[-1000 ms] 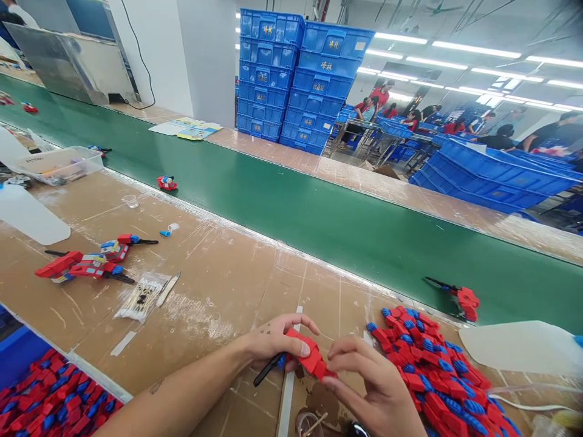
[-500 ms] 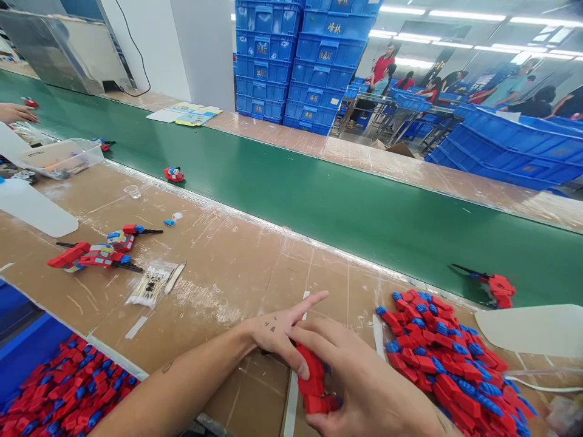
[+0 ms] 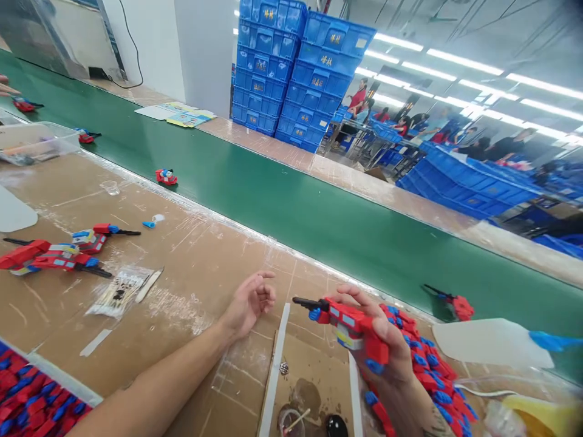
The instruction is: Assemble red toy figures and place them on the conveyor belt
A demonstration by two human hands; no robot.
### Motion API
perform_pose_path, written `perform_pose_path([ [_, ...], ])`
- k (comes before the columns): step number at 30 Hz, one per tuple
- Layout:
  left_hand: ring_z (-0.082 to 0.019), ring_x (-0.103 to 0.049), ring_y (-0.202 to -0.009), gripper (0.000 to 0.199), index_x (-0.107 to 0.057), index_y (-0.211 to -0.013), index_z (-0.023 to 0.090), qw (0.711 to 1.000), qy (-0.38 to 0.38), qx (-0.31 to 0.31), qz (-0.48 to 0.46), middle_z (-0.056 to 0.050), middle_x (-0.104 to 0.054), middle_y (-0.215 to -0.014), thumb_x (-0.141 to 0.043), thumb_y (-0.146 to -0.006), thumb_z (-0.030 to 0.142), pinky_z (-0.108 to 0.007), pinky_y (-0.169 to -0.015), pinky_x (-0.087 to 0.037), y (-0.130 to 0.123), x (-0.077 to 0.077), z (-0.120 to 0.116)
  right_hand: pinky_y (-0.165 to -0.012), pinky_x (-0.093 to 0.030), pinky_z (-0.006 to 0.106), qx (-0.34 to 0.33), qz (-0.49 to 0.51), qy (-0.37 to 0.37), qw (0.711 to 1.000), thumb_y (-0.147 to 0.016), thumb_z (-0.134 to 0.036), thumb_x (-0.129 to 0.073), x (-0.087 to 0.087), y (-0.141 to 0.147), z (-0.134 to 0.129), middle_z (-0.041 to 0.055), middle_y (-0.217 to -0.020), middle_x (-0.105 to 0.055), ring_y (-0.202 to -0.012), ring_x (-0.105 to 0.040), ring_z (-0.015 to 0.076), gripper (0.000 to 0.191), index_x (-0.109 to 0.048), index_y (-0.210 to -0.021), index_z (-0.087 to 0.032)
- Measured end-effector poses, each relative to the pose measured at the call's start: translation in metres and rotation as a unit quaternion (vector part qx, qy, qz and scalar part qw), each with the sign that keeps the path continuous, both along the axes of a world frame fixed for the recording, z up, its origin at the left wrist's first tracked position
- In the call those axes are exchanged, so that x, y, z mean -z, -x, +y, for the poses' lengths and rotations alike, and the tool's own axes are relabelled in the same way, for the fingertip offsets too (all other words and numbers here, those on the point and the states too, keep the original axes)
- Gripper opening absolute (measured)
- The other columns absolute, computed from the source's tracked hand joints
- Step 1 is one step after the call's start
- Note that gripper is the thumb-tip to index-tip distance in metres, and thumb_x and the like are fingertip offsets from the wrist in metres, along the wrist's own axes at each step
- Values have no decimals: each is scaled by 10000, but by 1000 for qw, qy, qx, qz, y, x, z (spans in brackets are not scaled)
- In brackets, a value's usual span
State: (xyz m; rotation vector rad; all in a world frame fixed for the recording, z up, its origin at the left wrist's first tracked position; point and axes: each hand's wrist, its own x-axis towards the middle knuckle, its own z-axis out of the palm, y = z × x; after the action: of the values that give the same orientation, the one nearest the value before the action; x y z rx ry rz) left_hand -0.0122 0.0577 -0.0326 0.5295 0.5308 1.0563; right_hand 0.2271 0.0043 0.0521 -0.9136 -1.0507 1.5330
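A red and blue toy robot torso (image 3: 353,325) with a long black gun is gripped in my right hand (image 3: 397,346), raised above the table with the gun pointing left. My left hand (image 3: 251,303) is apart from it, holding nothing, its fingers loosely curled and spread. A pile of red and blue toy arms (image 3: 426,364) lies behind and beneath my right hand, partly hidden by it. Below the toy, on a stained brown board (image 3: 314,370), are a small clear cup (image 3: 291,419) with a cotton swab and a shiny black round thing (image 3: 336,426).
Several assembled toys (image 3: 59,256) lie at left, near a bag of cotton swabs (image 3: 121,292). A green conveyor belt (image 3: 255,182) carries more toys. A blue bin of parts (image 3: 31,394) is at lower left. A blue-gloved hand (image 3: 553,341) shows at right.
My hands have come apart. My right hand has lifted the toy and turned it to show its chest and gun; my left hand has let go and moved left. My view has shifted right.
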Motion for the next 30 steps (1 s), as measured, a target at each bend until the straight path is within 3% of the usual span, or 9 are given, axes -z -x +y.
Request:
perform_pose_path([
  [4,-123,-488,-627,477,-550,-1159,169,1000,-16,4,5,-14,-575,-707,-680,-877,532,-221,-572,-366,0,4,-1,-998,-548,407,49,95,63,992,-718,-631,-784,0,-6,1,79,-1136,-701,-1045,-688,258,525,-707,-1107,-286],
  [9,-126,-476,-629,487,-544,-1142,169,1000,-11,-15,13,-5,-561,-673,-697,-853,530,-220,-569,-354,-2,4,1,-992,-547,524,121,98,104,982,-622,-654,-834,1,-7,3,60,-1044,-723,-952,-701,279,506,-746,-967,-294],
  [12,-124,-464,-614,505,-544,-1132,167,1000,-10,-21,17,4,-548,-651,-701,-841,549,-219,-562,-348,-2,4,1,-1039,-523,541,129,99,121,979,-665,-667,-798,2,-7,8,64,-1053,-724,-958,-702,272,525,-738,-1015,-281],
  [16,-120,-459,-602,518,-547,-1118,166,999,-16,-25,21,10,-542,-643,-703,-836,571,-218,-557,-347,-2,5,2,-985,-564,518,136,-19,102,985,-655,-752,-721,10,-14,32,89,-1020,-722,-943,-710,278,696,-682,-1126,-241],
  [19,-117,-458,-600,524,-550,-1112,167,999,-17,-32,26,13,-537,-645,-712,-827,576,-213,-551,-341,-2,5,2,-826,-614,414,181,-147,56,971,-602,-737,-755,25,-32,75,93,-1022,-707,-875,-706,245,827,-583,-1214,-210],
  [22,-112,-448,-593,536,-557,-1090,165,999,-18,-34,29,15,-531,-640,-727,-812,590,-209,-546,-337,-2,6,3,-775,-595,317,222,-249,29,942,-690,-601,-810,40,-60,129,89,-1034,-678,-877,-681,197,774,-522,-1258,-161],
  [25,-107,-440,-581,524,-567,-1059,163,999,-24,-34,31,17,-527,-636,-732,-806,591,-208,-541,-336,-1,7,5,-886,-571,346,228,-383,15,895,-894,-439,-739,50,-88,170,74,-1034,-647,-918,-647,170,540,-544,-1284,-120],
  [30,-105,-446,-578,504,-580,-1033,161,998,-26,-39,36,13,-532,-641,-731,-811,588,-210,-541,-345,0,10,7,-1012,-510,423,212,-562,-6,800,-943,-372,-713,64,-114,195,66,-1092,-616,-1005,-610,189,487,-547,-1333,-134],
])
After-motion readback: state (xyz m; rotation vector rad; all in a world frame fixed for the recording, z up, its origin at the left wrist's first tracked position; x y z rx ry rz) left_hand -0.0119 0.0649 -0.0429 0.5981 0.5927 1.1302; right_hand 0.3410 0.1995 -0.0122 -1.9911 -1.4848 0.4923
